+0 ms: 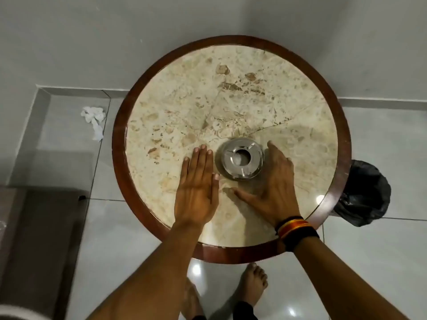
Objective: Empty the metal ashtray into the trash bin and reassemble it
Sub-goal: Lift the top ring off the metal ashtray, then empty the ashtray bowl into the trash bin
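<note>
A round shiny metal ashtray point(240, 158) with its lid on stands on the marble top of a round table point(231, 100), near the front middle. My left hand point(197, 188) lies flat on the table just left of the ashtray, fingers together, holding nothing. My right hand point(271, 185) rests open to the right of the ashtray, fingers beside its wall and thumb spread below it; whether it touches the metal I cannot tell. A trash bin point(362, 195) lined with a black bag stands on the floor by the table's right edge.
The table has a dark wooden rim point(120, 144). Crumpled white tissue point(93, 118) lies on the grey tiled floor to the left. A dark mat point(41, 239) covers the floor at lower left. My bare feet point(253, 287) stand under the table's front edge. A grey wall rises behind.
</note>
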Demonstrator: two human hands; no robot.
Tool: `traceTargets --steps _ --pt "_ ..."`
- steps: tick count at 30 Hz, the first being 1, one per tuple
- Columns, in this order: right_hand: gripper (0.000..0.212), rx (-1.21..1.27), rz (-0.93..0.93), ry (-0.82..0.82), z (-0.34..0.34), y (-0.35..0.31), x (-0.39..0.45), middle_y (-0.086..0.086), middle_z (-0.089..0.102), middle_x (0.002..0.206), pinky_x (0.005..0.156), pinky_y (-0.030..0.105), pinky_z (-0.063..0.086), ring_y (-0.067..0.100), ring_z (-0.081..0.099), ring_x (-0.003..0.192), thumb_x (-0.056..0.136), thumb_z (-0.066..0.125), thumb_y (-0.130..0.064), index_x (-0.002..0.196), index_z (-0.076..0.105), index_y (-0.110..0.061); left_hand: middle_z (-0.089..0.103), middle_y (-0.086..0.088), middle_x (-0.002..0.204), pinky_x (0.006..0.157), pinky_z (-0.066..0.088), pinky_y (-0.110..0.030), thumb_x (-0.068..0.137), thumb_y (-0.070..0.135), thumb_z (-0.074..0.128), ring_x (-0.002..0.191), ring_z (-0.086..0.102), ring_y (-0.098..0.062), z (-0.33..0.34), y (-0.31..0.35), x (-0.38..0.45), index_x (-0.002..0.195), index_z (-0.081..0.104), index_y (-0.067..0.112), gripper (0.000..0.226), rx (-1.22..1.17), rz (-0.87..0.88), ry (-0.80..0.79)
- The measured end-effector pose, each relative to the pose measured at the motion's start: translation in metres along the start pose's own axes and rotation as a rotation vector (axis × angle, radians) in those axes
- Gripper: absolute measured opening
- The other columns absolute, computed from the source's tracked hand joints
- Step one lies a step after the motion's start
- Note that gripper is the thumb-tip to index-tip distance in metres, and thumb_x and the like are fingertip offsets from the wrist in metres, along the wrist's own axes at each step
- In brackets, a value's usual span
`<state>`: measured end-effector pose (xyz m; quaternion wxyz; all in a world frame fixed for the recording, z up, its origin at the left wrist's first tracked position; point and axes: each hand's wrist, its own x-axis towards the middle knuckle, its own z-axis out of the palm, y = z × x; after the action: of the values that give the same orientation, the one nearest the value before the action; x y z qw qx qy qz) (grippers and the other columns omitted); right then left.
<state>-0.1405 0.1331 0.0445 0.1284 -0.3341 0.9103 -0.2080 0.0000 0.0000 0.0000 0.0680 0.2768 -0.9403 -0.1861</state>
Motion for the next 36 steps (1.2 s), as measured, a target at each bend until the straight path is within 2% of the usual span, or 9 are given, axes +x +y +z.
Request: traceTargets --steps 5,10,14,20,24,29,31,33,36 --pt "0.128 0.038 -0.013 -0.047 0.006 -0.02 0.022 0.011 0.041 0.153 0.117 0.063 0.023 0.031 0.04 0.141 0.069 0.076 -0.067 0.16 0.005 -0.012 0.011 -0.007 0.183 0.139 0.007 -0.046 0.114 0.035 0.023 0.17 0.003 -0.02 0.001 0.001 0.002 0.172 0.016 0.011 0.063 0.013 -0.035 -0.036" --pt "0.123 0.113 -0.004 -0.027 -0.004 -0.024 0.024 0.01 0.043 0.149 0.114 0.058 0.032 0.031 0.041 0.136 0.067 0.071 -0.068 0.16 0.011 -0.014 0.016 -0.008 0.182 0.138 0.013 -0.05 0.114 0.033 0.024 0.17 0.007 -0.022 0.002 -0.001 0.003 0.171 0.02 0.009 0.062 0.028 -0.036 -0.026" --pt "0.117 0.281 0.076 0.074 -0.025 -0.025 0.045 0.004 0.04 0.149 0.115 0.051 0.037 0.023 0.038 0.138 0.065 0.081 -0.06 0.157 0.021 -0.02 0.014 -0.008 0.182 0.138 0.012 -0.049 0.113 0.036 0.022 0.17 0.007 -0.021 0.004 -0.001 0.004 0.171 0.02 0.009 0.064 0.019 -0.04 -0.036" --pt "0.106 0.195 0.161 0.052 -0.019 -0.019 0.142 0.008 0.037 0.154 0.12 0.064 0.01 0.031 0.03 0.146 0.074 0.077 -0.057 0.156 0.025 -0.016 0.017 -0.01 0.181 0.137 0.018 -0.051 0.113 0.032 0.03 0.17 0.011 -0.024 0.005 -0.003 0.002 0.17 0.023 0.007 0.062 0.006 -0.007 -0.004" --pt "0.104 0.139 0.176 0.015 -0.007 -0.014 0.163 0.009 0.038 0.152 0.122 0.06 0.008 0.031 0.028 0.146 0.075 0.081 -0.05 0.156 0.027 -0.013 0.02 -0.013 0.18 0.137 0.018 -0.052 0.113 0.03 0.031 0.169 0.013 -0.026 0.005 -0.004 0.001 0.169 0.025 0.005 0.062 0.0 0.012 0.011" --pt "0.081 0.225 0.167 0.093 -0.014 -0.017 0.129 0.009 0.041 0.152 0.121 0.054 0.024 0.029 0.033 0.144 0.08 0.078 -0.046 0.148 0.043 -0.021 0.016 -0.009 0.181 0.138 0.015 -0.05 0.113 0.034 0.024 0.17 0.009 -0.023 0.005 -0.004 0.002 0.17 0.022 0.008 0.062 0.005 -0.011 -0.023" --pt "0.053 0.21 0.094 0.2 -0.028 -0.02 0.084 0.005 0.055 0.133 0.111 0.047 0.041 0.023 0.047 0.126 0.091 0.071 -0.039 0.139 0.055 -0.025 0.015 -0.008 0.182 0.138 0.013 -0.049 0.113 0.035 0.023 0.17 0.007 -0.022 0.006 -0.003 0.001 0.171 0.02 0.01 0.063 0.011 -0.017 -0.027" --pt "0.031 0.144 0.03 0.197 -0.036 -0.023 0.031 -0.006 0.062 0.091 0.089 0.045 0.053 0.016 0.06 0.088 0.097 0.062 -0.036 0.126 0.066 -0.025 0.014 -0.008 0.182 0.138 0.013 -0.05 0.113 0.033 0.025 0.17 0.007 -0.022 0.005 -0.002 0.0 0.171 0.019 0.01 0.063 0.014 -0.008 -0.022" --pt "0.031 0.027 -0.045 0.029 -0.023 -0.017 -0.021 -0.007 0.066 0.071 0.074 0.04 0.053 0.017 0.06 0.064 0.097 0.06 -0.032 0.126 0.067 -0.025 0.015 -0.01 0.182 0.138 0.014 -0.052 0.113 0.033 0.025 0.17 0.009 -0.025 0.004 -0.003 0.002 0.171 0.019 0.008 0.063 0.034 0.036 -0.034"
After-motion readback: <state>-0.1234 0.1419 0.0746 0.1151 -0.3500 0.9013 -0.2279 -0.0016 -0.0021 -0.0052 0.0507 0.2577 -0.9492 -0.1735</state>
